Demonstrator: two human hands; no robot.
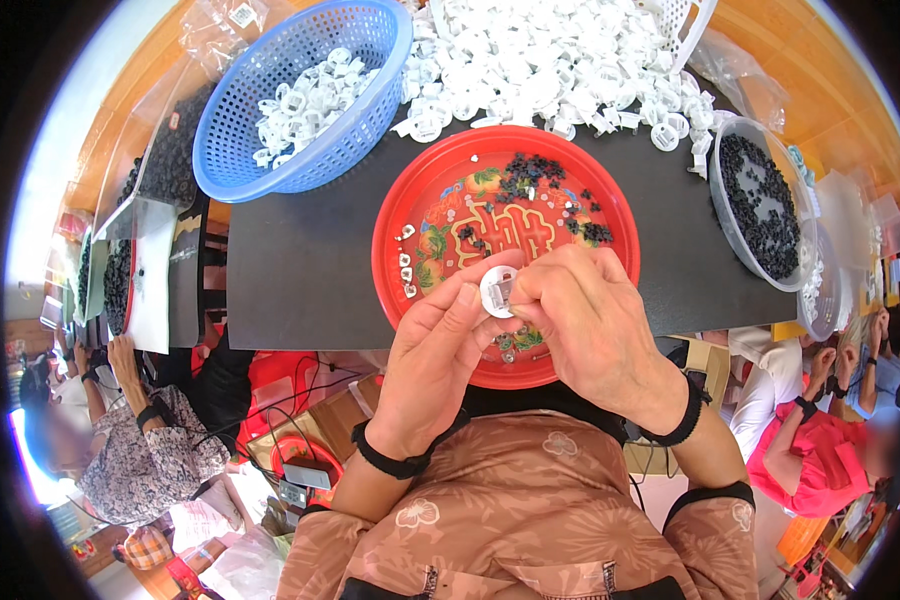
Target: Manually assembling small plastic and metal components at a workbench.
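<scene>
White plastic cap (497,290) — pinched between left hand (438,352) and right hand (588,322); red tray (410,200) beneath.

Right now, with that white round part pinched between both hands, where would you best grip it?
By its rim, from the two sides. The white round part stands face-up between the left hand and right hand, its flat centre holding a small insert best left uncovered.
</scene>
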